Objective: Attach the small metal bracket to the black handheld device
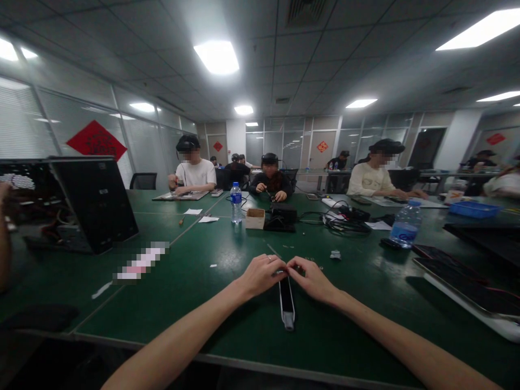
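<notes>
A long narrow device [286,300] with a black face and a white rim lies on the green table in front of me, a grey piece at its near end. Over its far end, my left hand [264,273] is closed, with thumb and fingers pinched on it. My right hand [312,277] meets it there from the right, also in a pinch, and the fingertips of both hands touch. What lies right between the fingertips is too small to make out. Behind my left hand a thin strip [273,249] shows on the table.
Small rings [311,259] and a crumpled grey piece [335,254] lie beyond my right hand. A cardboard box [255,219], water bottle [236,203] and cables [345,219] stand farther back. An open computer case [95,200] is left; a larger bottle [406,225] and flat panels [467,284] are right. Co-workers sit opposite.
</notes>
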The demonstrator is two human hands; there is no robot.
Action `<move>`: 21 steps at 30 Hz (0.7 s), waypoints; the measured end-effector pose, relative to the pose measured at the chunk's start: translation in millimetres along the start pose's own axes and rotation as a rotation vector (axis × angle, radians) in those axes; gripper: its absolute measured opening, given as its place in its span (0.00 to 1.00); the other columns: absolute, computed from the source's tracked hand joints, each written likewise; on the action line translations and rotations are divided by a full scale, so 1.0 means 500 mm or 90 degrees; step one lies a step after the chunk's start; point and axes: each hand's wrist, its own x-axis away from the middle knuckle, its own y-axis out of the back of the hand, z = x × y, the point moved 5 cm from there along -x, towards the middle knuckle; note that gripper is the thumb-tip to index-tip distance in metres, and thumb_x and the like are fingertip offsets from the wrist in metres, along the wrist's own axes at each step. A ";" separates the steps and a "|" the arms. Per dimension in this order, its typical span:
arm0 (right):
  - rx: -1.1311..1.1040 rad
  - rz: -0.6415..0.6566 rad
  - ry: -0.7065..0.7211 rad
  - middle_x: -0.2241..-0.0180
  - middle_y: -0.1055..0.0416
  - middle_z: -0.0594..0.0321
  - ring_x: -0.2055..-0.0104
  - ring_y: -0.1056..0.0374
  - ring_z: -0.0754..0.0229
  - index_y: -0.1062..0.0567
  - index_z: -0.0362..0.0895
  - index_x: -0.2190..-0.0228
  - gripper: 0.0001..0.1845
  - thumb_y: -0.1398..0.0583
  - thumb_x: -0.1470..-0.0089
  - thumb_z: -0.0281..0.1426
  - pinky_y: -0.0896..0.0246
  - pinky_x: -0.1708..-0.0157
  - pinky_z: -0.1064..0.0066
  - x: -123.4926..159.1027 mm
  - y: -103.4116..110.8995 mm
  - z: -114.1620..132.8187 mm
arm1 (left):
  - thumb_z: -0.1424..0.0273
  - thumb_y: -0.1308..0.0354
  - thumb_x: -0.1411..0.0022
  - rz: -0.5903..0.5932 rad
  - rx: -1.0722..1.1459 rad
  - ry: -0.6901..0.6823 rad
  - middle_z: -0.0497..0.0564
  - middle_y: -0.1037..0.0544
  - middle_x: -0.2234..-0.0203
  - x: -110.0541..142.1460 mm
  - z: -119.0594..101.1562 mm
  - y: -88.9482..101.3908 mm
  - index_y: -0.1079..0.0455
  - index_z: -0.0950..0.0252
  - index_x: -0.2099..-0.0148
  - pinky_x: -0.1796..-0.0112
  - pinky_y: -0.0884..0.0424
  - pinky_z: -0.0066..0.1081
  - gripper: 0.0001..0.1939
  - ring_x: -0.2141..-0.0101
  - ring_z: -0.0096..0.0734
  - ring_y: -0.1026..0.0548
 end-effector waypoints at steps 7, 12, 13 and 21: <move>-0.004 0.003 0.006 0.68 0.30 0.62 0.69 0.36 0.62 0.28 0.42 0.67 0.09 0.46 0.43 0.33 0.39 0.69 0.71 0.002 0.003 0.000 | 0.71 0.46 0.39 -0.044 0.003 -0.012 0.49 0.25 0.67 0.001 0.011 -0.009 0.31 0.65 0.59 0.63 0.32 0.27 0.06 0.66 0.28 0.26; 0.037 -0.004 0.033 0.68 0.30 0.62 0.68 0.36 0.61 0.28 0.43 0.66 0.09 0.46 0.43 0.32 0.38 0.68 0.70 0.000 0.014 -0.002 | 0.71 0.47 0.38 -0.013 0.035 0.011 0.49 0.24 0.67 0.001 0.027 0.002 0.29 0.64 0.60 0.65 0.33 0.24 0.07 0.67 0.26 0.26; 0.053 -0.010 0.041 0.68 0.31 0.61 0.68 0.36 0.61 0.28 0.43 0.67 0.08 0.46 0.43 0.32 0.38 0.68 0.70 -0.001 0.019 -0.006 | 0.72 0.47 0.38 0.001 0.045 0.028 0.49 0.24 0.66 0.001 0.035 0.005 0.28 0.64 0.60 0.65 0.33 0.23 0.07 0.67 0.26 0.27; 0.190 0.053 0.054 0.64 0.31 0.58 0.62 0.36 0.58 0.27 0.42 0.66 0.10 0.46 0.43 0.33 0.38 0.61 0.65 -0.003 0.052 -0.073 | 0.70 0.43 0.41 0.156 0.125 0.178 0.47 0.24 0.68 0.012 0.105 -0.002 0.26 0.64 0.63 0.66 0.35 0.23 0.06 0.69 0.25 0.28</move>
